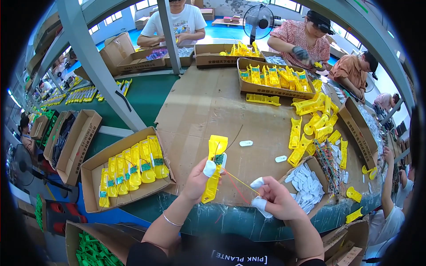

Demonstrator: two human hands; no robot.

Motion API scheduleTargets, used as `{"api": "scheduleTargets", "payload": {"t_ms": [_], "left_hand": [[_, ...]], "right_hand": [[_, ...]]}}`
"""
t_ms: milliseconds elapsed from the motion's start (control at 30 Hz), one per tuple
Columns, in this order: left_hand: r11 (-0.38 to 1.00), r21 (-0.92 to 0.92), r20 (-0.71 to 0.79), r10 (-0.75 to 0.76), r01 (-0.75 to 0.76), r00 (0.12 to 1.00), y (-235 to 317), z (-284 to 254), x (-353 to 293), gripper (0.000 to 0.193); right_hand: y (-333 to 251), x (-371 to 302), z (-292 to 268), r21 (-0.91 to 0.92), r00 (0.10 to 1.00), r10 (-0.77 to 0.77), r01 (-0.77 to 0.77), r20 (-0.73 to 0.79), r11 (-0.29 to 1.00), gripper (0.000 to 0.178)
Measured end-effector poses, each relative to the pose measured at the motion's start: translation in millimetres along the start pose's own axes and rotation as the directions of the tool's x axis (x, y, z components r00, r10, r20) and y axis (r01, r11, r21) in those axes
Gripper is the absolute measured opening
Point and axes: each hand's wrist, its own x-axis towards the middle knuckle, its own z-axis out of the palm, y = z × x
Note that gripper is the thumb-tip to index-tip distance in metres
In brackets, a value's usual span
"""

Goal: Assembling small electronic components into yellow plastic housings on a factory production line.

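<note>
My left hand point(196, 181) grips a yellow plastic housing point(210, 190), held upright over the near edge of the table. A small green circuit board point(218, 159) sits on the housing, with a white piece partly showing behind it. From the board a yellow wire point(239, 181) and a red wire point(237, 188) run toward my right hand point(280, 199). That hand pinches the yellow wire's end between thumb and finger; whether it also holds the red one I cannot tell. A dark wire sticks up from the board. White covers sit on several of my fingertips.
At left a cardboard box point(95, 166) holds several yellow housings with green boards. White pieces fill a box point(290, 174) at right, beside bundled wires point(327, 162) and loose yellow housings point(320, 119). Two white pieces lie mid-table. Co-workers sit across, near a filled box point(275, 91).
</note>
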Motion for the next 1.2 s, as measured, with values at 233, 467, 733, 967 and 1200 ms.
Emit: {"api": "scheduleTargets", "payload": {"t_ms": [233, 467, 733, 967, 1200], "left_hand": [[0.956, -0.264, 0.045, -0.122, 0.13, 0.992, -6.1, -3.0, 6.8, 0.039], [0.883, -0.424, 0.109, -0.169, 0.199, 0.98, -3.5, 4.9, 10.4, 0.043], [0.946, -0.303, 0.074, -0.095, 0.113, 0.993, 5.5, 9.3, 12.8, 0.048], [0.978, -0.208, 0.02, 0.01, -0.006, 1.0, 15.0, 12.4, 14.2, 0.036], [0.97, -0.243, 0.034, 0.006, 0.002, 0.999, 14.7, 5.9, 20.2, 0.035]], "right_hand": [[10.6, 1.3, -5.1, 0.561, 0.976, -0.185, 0.089, 0.116, 0.823, 0.042], [-6.9, -1.8, 2.6, 0.588, 0.897, -0.298, 0.054, 0.327, 0.807, 0.065], [1.2, 8.7, 5.1, 0.222, 0.981, -0.105, 0.067, 0.162, 0.973, 0.055], [6.2, 21.9, -0.8, 0.118, 0.983, 0.056, -0.078, 0.175, 0.99, 0.043], [-2.3, 26.9, 10.1, 0.238, 0.984, -0.069, 0.029, 0.165, 0.971, 0.045]]}}
